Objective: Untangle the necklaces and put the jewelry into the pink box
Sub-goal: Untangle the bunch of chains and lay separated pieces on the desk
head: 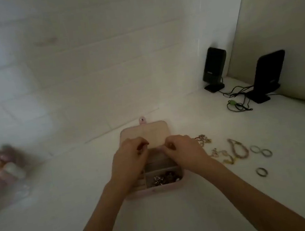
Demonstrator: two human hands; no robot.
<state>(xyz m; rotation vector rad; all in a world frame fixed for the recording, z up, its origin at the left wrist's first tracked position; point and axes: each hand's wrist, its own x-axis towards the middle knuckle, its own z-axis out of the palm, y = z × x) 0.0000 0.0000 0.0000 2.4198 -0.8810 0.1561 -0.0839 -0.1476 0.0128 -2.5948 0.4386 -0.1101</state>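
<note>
1. Roughly: white worktop (178, 217), dim light, blurry frame. Two black speakers (213, 68) with cables sit far right, well clear of the work.
2. Pink box (167, 186) sits centre, lid (150, 132) open and leaning back, snap tab on top. Light, hinged, likely to slide if pushed; steady it by the base wall, not the lid.
3. Left hand (127, 156) and right hand (182, 150) are both over the box's far compartments, fingers curled in a pinch. Something small may be between them, but I cannot tell what either holds.
4. Front right compartment already holds a dark, shiny heap of jewelry (164, 178).
5. Loose chains (220, 155) lie on the worktop just right of the box: limp, light, snag-prone. Lift them by the clasp or an end, not mid-tangle.
6. Three rings (261, 171) lie further right. Hard, smooth, prone to rolling; pinch across the band.
7. Judgement: task is partway, with chains and rings still out.
</note>
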